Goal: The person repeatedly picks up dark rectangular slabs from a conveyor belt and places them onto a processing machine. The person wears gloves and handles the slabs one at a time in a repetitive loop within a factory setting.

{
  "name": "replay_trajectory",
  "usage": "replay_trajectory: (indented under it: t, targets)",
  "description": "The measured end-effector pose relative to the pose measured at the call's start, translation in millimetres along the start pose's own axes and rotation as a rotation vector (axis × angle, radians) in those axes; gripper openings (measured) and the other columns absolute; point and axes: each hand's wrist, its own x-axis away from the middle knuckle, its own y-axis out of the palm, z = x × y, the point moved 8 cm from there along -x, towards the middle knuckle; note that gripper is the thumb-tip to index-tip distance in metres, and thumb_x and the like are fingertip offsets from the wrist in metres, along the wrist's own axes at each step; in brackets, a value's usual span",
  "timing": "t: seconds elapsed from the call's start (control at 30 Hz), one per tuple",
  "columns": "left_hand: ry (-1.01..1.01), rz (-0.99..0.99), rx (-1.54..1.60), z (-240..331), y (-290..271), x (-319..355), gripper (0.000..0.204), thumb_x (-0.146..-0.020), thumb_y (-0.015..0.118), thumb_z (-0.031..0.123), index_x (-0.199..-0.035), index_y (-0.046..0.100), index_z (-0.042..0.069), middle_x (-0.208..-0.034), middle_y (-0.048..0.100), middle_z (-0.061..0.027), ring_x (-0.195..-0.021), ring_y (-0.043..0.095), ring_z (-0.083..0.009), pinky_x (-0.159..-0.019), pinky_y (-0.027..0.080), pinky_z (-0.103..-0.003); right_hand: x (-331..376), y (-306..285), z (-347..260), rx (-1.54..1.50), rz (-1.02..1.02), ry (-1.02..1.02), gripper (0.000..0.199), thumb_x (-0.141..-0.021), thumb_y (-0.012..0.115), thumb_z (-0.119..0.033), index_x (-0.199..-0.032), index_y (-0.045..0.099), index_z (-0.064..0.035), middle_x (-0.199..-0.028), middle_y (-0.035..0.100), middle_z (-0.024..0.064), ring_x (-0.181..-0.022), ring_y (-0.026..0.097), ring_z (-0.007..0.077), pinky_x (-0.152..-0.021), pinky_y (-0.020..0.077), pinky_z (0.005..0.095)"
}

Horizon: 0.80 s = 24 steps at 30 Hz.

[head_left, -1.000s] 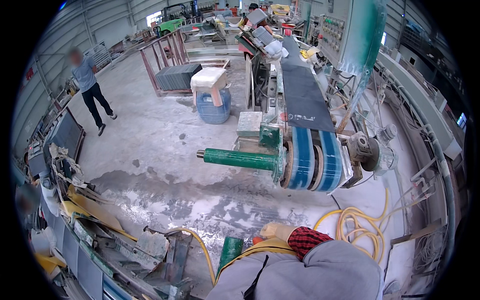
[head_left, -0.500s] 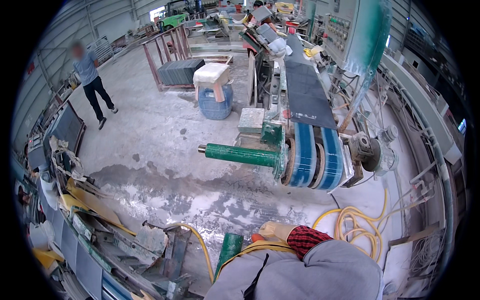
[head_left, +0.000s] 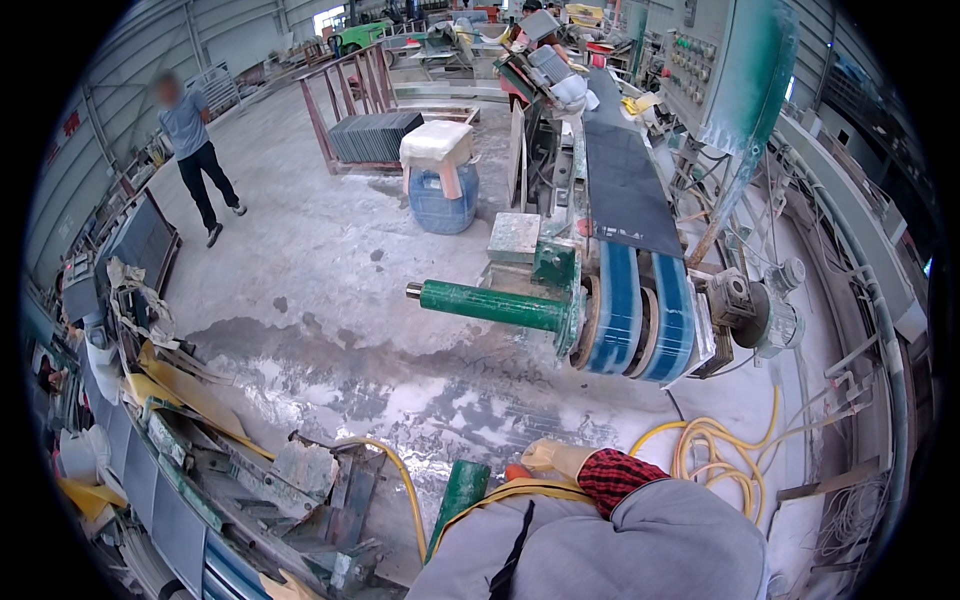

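Note:
My right hand (head_left: 556, 457), in a tan glove below a red-and-black checked cuff, is in front of my body at the lower middle. It is beside a small orange-red rounded thing (head_left: 516, 472) near a green cylinder (head_left: 462, 497). Its fingers are mostly hidden, so their grip cannot be made out. At the bottom edge on the left, only part of my left hand (head_left: 288, 586) shows, also in a tan glove. Its visible fingers look stretched out, close to the blue belts (head_left: 228, 572) and the dark flat slabs (head_left: 178, 525) on that line.
Ahead is a conveyor with blue belts (head_left: 612, 310), bearing a dark slab (head_left: 630, 190); a green roller (head_left: 492, 304) juts left. Coiled yellow hose (head_left: 715, 450) lies on the right. A blue drum (head_left: 443, 205), a slab rack (head_left: 375, 137) and a standing person (head_left: 188, 125) are farther off.
The whole view has swung a little to the left, so the conveyor and drum appear farther right. Slightly more of my left glove shows; my right hand has hardly moved.

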Motion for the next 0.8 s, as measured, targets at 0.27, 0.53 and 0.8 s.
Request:
replay_trajectory:
  t: [0.27,0.53,0.8]
  targets:
    - [0.427,0.168,-0.019,31.4,-3.6,-0.8,0.053,-0.092,0.06,0.039,-0.122,0.058,-0.005,-0.119,0.061,-0.0252,-0.109,0.058,-0.0405,-0.096,0.047,-0.047,4.9,-1.2,1.0,0.014,0.033,-0.003,0.03,-0.08,0.054,-0.039,-0.086,0.073,-0.0164,-0.084,0.072,0.005,-0.078,0.067,0.0204,-0.075,0.0513,0.0369]
    - [0.421,-0.107,0.181,37.6,20.2,4.6,0.033,-0.084,0.057,0.001,-0.118,0.059,-0.001,-0.107,0.061,-0.0219,-0.098,0.052,-0.0431,-0.093,0.039,-0.047,11.6,1.6,-6.1,0.06,-0.153,0.085,0.042,-0.083,0.05,-0.041,-0.112,0.071,-0.0197,-0.117,0.067,0.0122,-0.109,0.063,0.0345,-0.095,0.0484,0.0449]
    - [0.536,-0.164,0.298,29.5,29.1,7.7,0.027,-0.083,0.058,0.004,-0.109,0.065,0.002,-0.095,0.064,-0.0206,-0.088,0.055,-0.0416,-0.087,0.041,-0.047,6.2,3.5,2.5,0.001,-0.1,0.063,0.041,-0.081,0.051,-0.039,-0.11,0.072,-0.0194,-0.114,0.069,0.0119,-0.107,0.065,0.0325,-0.093,0.0497,0.0432]
